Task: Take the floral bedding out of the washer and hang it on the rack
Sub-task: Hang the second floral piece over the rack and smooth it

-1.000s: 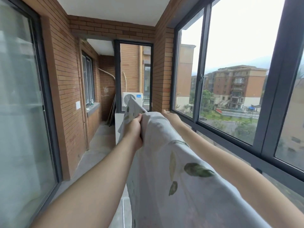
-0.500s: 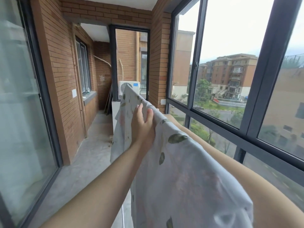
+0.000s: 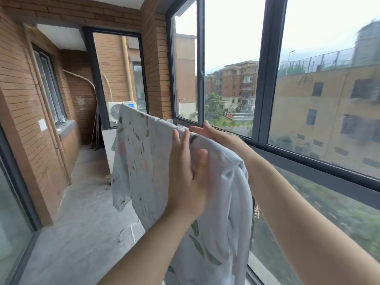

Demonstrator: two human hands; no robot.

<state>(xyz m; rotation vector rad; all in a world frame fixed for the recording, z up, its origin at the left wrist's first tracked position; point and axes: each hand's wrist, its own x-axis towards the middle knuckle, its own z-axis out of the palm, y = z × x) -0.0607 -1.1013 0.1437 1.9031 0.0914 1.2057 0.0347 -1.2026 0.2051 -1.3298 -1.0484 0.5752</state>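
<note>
Brick wall flanks the left; the floral bedding hangs draped mid-balcony. Against it the left hand presses flat, grip apart; the right hand touches its top fold, grip likewise apart, beside the window frame.

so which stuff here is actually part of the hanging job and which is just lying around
Job: floral bedding; left hand, flat on it; right hand, at its top fold.
Lying about: air-conditioner unit; bottles on the window ledge; boards leaning by the wall.
</note>
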